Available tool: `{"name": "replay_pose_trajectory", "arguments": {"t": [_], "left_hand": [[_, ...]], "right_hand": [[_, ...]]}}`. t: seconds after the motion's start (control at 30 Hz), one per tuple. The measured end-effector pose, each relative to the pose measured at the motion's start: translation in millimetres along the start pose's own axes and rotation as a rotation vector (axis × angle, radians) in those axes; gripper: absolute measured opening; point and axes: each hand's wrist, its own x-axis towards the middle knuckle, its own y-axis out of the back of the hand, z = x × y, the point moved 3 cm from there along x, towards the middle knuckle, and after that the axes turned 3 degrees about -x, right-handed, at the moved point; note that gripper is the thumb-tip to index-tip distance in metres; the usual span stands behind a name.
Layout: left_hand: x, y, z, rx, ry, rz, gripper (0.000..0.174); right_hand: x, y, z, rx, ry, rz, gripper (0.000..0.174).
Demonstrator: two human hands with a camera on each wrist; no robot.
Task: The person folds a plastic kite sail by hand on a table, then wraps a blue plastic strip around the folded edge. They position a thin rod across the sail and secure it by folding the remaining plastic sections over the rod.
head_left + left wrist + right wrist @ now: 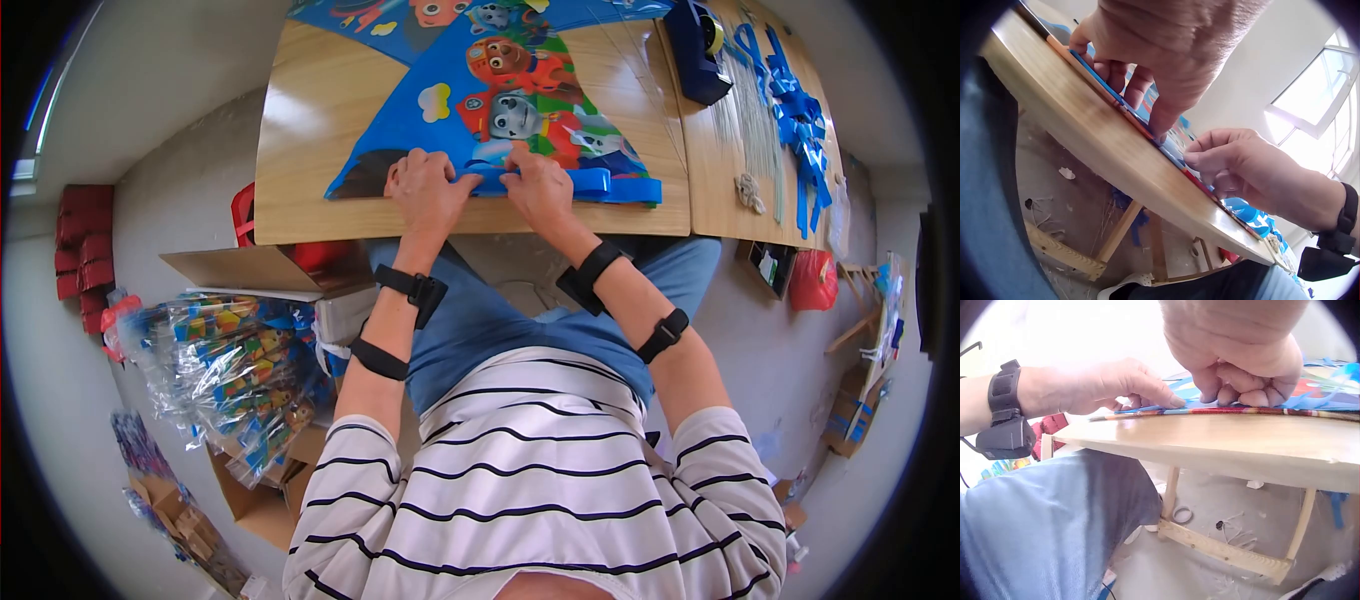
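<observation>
Both hands are on the kite (505,110), flat on the desk (310,130) in the upper middle of the frame: left hand (428,188) and right hand (540,188), fingers curled, pinch its blue hem (600,185) side by side. I'd judge the hem folded right of them, the left stretch still to do. Its long edge runs left to right along the desk's near rim, tip pointing to the top of the frame.
</observation>
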Motion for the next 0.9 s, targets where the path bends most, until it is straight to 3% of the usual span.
{"name": "replay_pose_trajectory", "arguments": {"t": [0.13,0.23,0.33,0.47,0.77,0.9], "left_hand": [[0,0,0,0.003,-0.008,-0.006,0.044],[1,-1,-1,0.005,-0.001,-0.024,0.044],[1,-2,-2,0.007,0.007,-0.033,0.044],[2,-1,-2,0.007,0.002,-0.037,0.045],[3,0,1,0.01,0.049,-0.085,0.041],[3,0,1,0.02,0.045,-0.092,0.042]], "right_hand": [[-7,19,6,-0.014,-0.019,-0.019,0.022],[-14,33,22,-0.213,0.009,0.041,0.026],[-17,59,30,-0.257,-0.026,0.008,0.043],[-24,92,50,-0.23,0.136,0.083,0.071],[-24,108,86,-0.102,0.059,-0.03,0.067],[-28,106,91,-0.17,0.169,0.041,0.065]]}}
